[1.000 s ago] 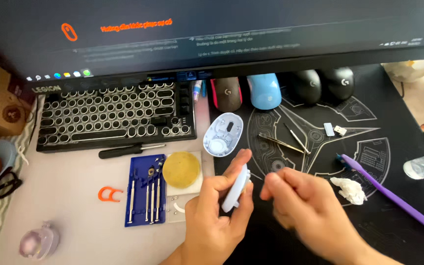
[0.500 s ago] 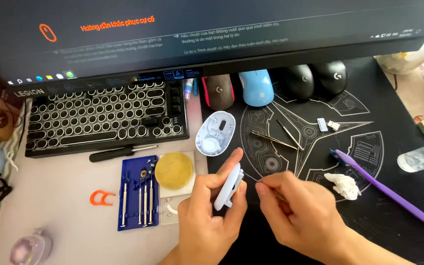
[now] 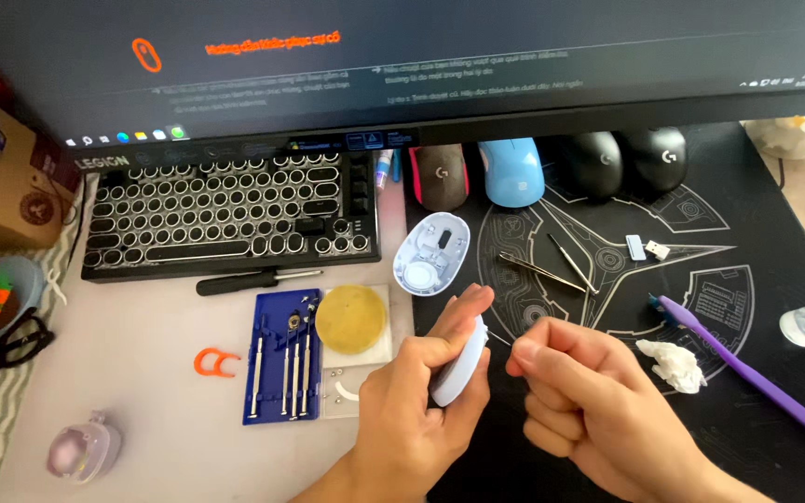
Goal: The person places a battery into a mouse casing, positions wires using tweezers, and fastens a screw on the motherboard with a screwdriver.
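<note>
My left hand [image 3: 421, 391] grips a pale blue-white mouse shell cover [image 3: 463, 363], held on edge above the desk's front. My right hand [image 3: 589, 396] is curled into a loose fist just to the right of the cover, its fingertips close to the cover's rim; whether it pinches anything small I cannot tell. The opened white mouse base [image 3: 432, 253] lies upside down on the desk just beyond both hands.
A black keyboard [image 3: 235, 219] and monitor [image 3: 402, 56] at the back, several mice [image 3: 514, 172] in a row. Blue screwdriver set [image 3: 281, 359], yellow round pad [image 3: 351, 319], black screwdriver [image 3: 244, 279], tweezers [image 3: 552, 270], purple tool [image 3: 757, 373], crumpled tissue [image 3: 671, 365], orange clip [image 3: 214, 361].
My right hand has closed into a fist and come nearer the cover. The left hand has turned the cover slightly; the view has shifted a little.
</note>
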